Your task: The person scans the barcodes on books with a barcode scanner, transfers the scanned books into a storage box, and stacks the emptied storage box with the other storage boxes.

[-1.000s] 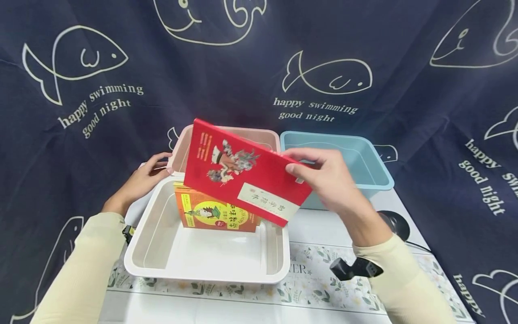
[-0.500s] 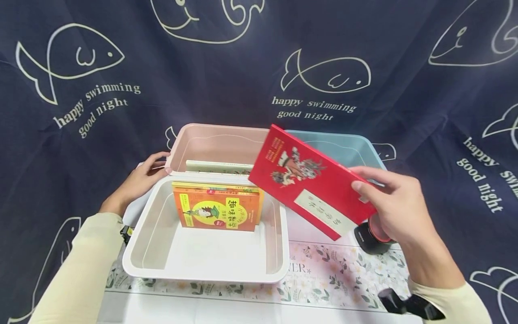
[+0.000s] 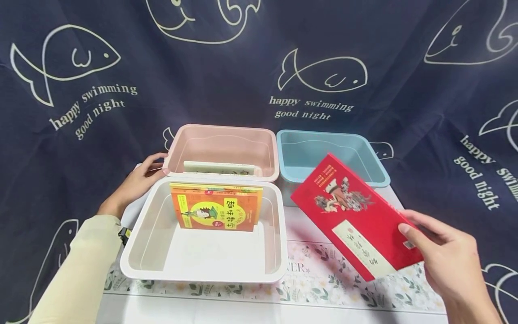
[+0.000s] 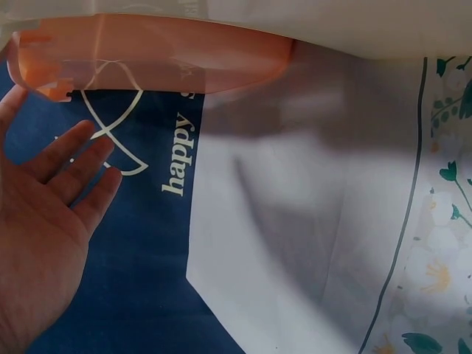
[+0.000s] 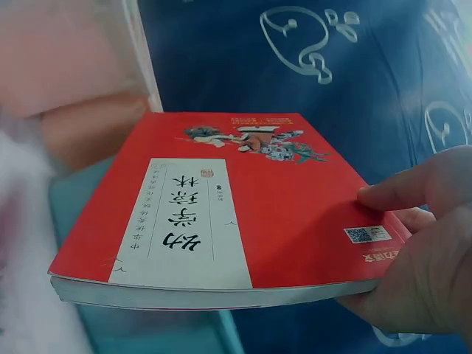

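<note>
A red book with a pale title panel is gripped at its lower right corner by my right hand, thumb on the cover. It is held tilted over the right part of the table, in front of the blue bin. In the right wrist view the red book shows its white page edge. My left hand touches the left side of the pink bin near its front corner, fingers mostly straight. Orange and yellow books stand in the white bin.
Pale green books stand inside the pink bin, against its front side. The white bin is in front of the pink one, and the blue bin is to its right. A floral strip crosses the white table. A dark blue fish-print cloth hangs behind.
My right hand has carried the red book from above the white bin out to the right and lower. The pale books in the pink bin have come into sight. My left hand stays put.
</note>
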Demonstrator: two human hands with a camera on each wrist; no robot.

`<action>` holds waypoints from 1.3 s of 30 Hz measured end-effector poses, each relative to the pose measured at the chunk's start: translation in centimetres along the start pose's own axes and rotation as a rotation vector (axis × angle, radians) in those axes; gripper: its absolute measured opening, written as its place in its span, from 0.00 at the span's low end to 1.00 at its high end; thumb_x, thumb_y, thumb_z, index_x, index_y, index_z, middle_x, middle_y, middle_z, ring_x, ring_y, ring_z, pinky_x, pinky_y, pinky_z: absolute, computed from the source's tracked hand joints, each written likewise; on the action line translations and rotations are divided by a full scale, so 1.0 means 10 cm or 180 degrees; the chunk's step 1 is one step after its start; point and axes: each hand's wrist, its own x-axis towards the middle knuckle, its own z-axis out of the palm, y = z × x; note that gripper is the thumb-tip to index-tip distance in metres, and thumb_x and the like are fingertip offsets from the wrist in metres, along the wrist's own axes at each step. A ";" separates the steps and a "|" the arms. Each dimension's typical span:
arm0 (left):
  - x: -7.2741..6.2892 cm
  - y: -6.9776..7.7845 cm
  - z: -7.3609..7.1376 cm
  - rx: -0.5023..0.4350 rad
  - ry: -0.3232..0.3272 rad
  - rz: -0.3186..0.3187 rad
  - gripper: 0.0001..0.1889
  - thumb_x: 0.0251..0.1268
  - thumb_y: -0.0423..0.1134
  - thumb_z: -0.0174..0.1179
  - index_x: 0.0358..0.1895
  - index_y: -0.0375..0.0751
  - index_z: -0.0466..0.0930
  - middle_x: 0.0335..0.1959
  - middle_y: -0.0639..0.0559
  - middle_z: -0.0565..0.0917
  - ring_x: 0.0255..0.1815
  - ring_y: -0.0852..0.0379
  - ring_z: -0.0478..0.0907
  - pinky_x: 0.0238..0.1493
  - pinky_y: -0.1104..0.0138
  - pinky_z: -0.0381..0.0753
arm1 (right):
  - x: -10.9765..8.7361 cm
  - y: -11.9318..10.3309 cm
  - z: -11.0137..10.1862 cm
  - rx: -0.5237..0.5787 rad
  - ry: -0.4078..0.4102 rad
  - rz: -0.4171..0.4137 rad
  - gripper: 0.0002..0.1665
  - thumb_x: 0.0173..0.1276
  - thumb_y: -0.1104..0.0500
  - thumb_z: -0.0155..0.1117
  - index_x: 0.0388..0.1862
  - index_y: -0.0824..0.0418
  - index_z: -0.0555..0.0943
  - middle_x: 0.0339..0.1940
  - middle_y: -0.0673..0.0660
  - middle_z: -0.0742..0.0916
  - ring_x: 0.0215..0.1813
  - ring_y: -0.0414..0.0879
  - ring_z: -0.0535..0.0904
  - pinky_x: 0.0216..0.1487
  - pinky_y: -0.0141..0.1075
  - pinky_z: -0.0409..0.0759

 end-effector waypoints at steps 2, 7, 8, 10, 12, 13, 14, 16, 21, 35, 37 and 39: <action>0.00 0.00 0.00 0.0005 -0.0005 -0.0012 0.37 0.77 0.61 0.54 0.83 0.62 0.51 0.80 0.31 0.63 0.79 0.30 0.63 0.73 0.32 0.65 | -0.06 0.10 -0.04 -0.0238 0.0136 0.0214 0.23 0.66 0.69 0.72 0.59 0.57 0.87 0.35 0.34 0.89 0.31 0.33 0.85 0.27 0.24 0.84; 0.01 -0.01 0.00 0.0000 -0.0018 -0.0010 0.37 0.77 0.60 0.54 0.83 0.62 0.50 0.80 0.30 0.63 0.79 0.29 0.63 0.73 0.31 0.64 | -0.21 0.38 -0.12 -0.0212 0.0257 0.0650 0.24 0.67 0.66 0.73 0.60 0.52 0.87 0.32 0.33 0.89 0.27 0.34 0.85 0.25 0.27 0.85; 0.01 -0.01 -0.01 -0.0005 -0.0018 -0.0011 0.37 0.78 0.60 0.54 0.83 0.62 0.50 0.80 0.30 0.63 0.79 0.28 0.63 0.73 0.31 0.65 | -0.23 0.43 -0.14 -0.0155 0.0272 0.0728 0.24 0.67 0.66 0.73 0.61 0.53 0.87 0.31 0.34 0.89 0.26 0.34 0.85 0.24 0.28 0.85; 0.01 -0.01 -0.01 -0.0009 -0.0022 -0.0018 0.37 0.78 0.60 0.54 0.83 0.62 0.50 0.80 0.30 0.63 0.79 0.28 0.63 0.73 0.31 0.65 | -0.27 0.52 -0.17 -0.0235 0.0350 0.0938 0.23 0.68 0.64 0.72 0.61 0.48 0.87 0.28 0.33 0.88 0.25 0.35 0.84 0.23 0.29 0.85; 0.01 0.00 -0.02 -0.0004 -0.0018 -0.0035 0.37 0.77 0.61 0.54 0.83 0.62 0.50 0.80 0.31 0.63 0.79 0.28 0.63 0.73 0.31 0.65 | -0.29 0.60 -0.19 -0.0390 0.0444 0.1147 0.24 0.69 0.62 0.71 0.63 0.46 0.85 0.25 0.31 0.86 0.24 0.34 0.83 0.23 0.30 0.85; 0.01 0.00 -0.02 -0.0002 -0.0017 -0.0042 0.37 0.77 0.61 0.54 0.83 0.62 0.50 0.80 0.31 0.62 0.79 0.28 0.63 0.72 0.31 0.65 | -0.31 0.64 -0.19 -0.0557 0.0468 0.1246 0.26 0.70 0.60 0.71 0.65 0.46 0.83 0.24 0.28 0.85 0.24 0.34 0.83 0.24 0.29 0.84; 0.01 0.00 -0.03 0.0002 -0.0014 -0.0045 0.37 0.77 0.61 0.54 0.83 0.62 0.50 0.80 0.31 0.62 0.79 0.28 0.63 0.72 0.31 0.65 | -0.32 0.68 -0.20 -0.0692 0.0473 0.1325 0.27 0.70 0.59 0.71 0.68 0.46 0.82 0.23 0.26 0.83 0.23 0.34 0.83 0.24 0.29 0.84; 0.01 0.00 -0.03 0.0013 -0.0007 -0.0042 0.37 0.77 0.61 0.54 0.83 0.62 0.50 0.80 0.31 0.63 0.79 0.28 0.63 0.72 0.31 0.65 | -0.35 0.75 -0.22 -0.0939 0.0481 0.1418 0.28 0.70 0.56 0.71 0.69 0.47 0.80 0.21 0.22 0.81 0.22 0.34 0.83 0.25 0.29 0.84; 0.00 -0.01 -0.03 0.0023 0.0006 -0.0026 0.37 0.77 0.61 0.54 0.83 0.61 0.51 0.79 0.31 0.63 0.79 0.29 0.63 0.72 0.31 0.65 | -0.44 0.92 -0.24 -0.1264 0.0393 0.1486 0.23 0.71 0.55 0.70 0.63 0.38 0.84 0.21 0.20 0.78 0.23 0.35 0.83 0.24 0.34 0.86; 0.00 -0.01 -0.01 -0.0043 -0.0031 -0.0052 0.38 0.77 0.62 0.54 0.83 0.62 0.50 0.80 0.32 0.62 0.80 0.29 0.62 0.73 0.32 0.64 | -0.35 0.69 -0.17 -0.1038 0.0266 0.1078 0.29 0.72 0.60 0.70 0.71 0.59 0.78 0.27 0.22 0.81 0.26 0.27 0.82 0.25 0.26 0.84; 0.00 -0.01 0.00 -0.0052 -0.0034 -0.0055 0.38 0.76 0.63 0.54 0.83 0.62 0.50 0.80 0.32 0.63 0.79 0.29 0.62 0.73 0.31 0.64 | -0.31 0.59 -0.17 -0.0653 0.0206 0.0785 0.26 0.70 0.65 0.70 0.67 0.55 0.82 0.30 0.26 0.85 0.26 0.29 0.83 0.25 0.26 0.84; 0.01 -0.02 0.00 -0.0053 -0.0031 -0.0064 0.38 0.76 0.64 0.53 0.82 0.62 0.51 0.80 0.32 0.63 0.80 0.29 0.62 0.73 0.31 0.64 | -0.27 0.48 -0.17 -0.0304 0.0109 0.0448 0.25 0.69 0.69 0.69 0.62 0.51 0.86 0.33 0.30 0.88 0.26 0.31 0.83 0.25 0.25 0.83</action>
